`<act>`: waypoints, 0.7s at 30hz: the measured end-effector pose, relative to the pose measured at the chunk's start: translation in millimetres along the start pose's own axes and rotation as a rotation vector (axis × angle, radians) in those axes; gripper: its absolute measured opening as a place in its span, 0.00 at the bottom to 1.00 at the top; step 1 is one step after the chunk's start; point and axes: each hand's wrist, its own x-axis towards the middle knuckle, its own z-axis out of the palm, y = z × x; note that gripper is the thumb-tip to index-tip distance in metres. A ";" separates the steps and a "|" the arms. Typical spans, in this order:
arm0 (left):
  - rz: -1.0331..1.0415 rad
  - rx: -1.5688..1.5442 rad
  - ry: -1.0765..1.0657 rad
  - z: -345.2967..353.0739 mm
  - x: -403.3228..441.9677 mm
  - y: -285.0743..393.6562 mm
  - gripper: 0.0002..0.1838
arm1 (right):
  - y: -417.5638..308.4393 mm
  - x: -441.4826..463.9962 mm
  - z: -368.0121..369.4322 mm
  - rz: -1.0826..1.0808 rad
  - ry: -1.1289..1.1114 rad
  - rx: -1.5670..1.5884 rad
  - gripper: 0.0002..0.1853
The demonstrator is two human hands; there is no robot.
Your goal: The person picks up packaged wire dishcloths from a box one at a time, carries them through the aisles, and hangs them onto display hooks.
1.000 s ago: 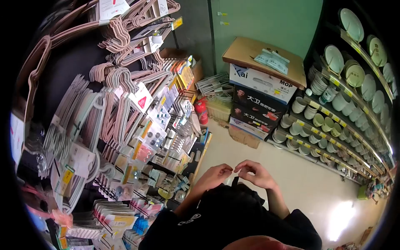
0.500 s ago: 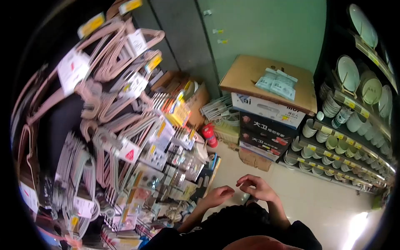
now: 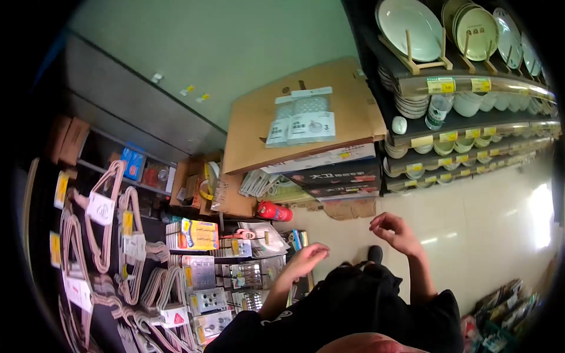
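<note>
My left hand (image 3: 310, 257) and right hand (image 3: 397, 233) are apart from each other, palms inward and fingers loosely bent; I see nothing held in either one. The left is nearest the hanging packs (image 3: 272, 270) at the outer end of the rack, without clearly touching them; the right is over the floor (image 3: 453, 229), well apart from the shelves.

Two overlapping packets (image 3: 310, 126) lie on the top carton (image 3: 247, 138), close to its near edge; under it are black boxes (image 3: 338, 176), with a flat cardboard piece (image 3: 349, 209) on the floor at their foot. The red fire extinguisher (image 3: 275, 211) is just left of that stack.

What could go wrong, as I judge it: if my left arm swung outward, it could snag the packs and pull some off their hooks; a bump to the carton's near edge could slide the packets over; my shoe (image 3: 375, 254) could slip if I trod on the loose cardboard; a knock at the shelf's left front corner could roll off the small white thing (image 3: 399, 125) or tip the bottle (image 3: 437, 112) behind it.
</note>
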 end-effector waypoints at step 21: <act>0.515 -0.042 0.386 -174.7 144.9 135.6 0.06 | -47.9 238.4 44.9 -0.232 0.411 -0.377 0.05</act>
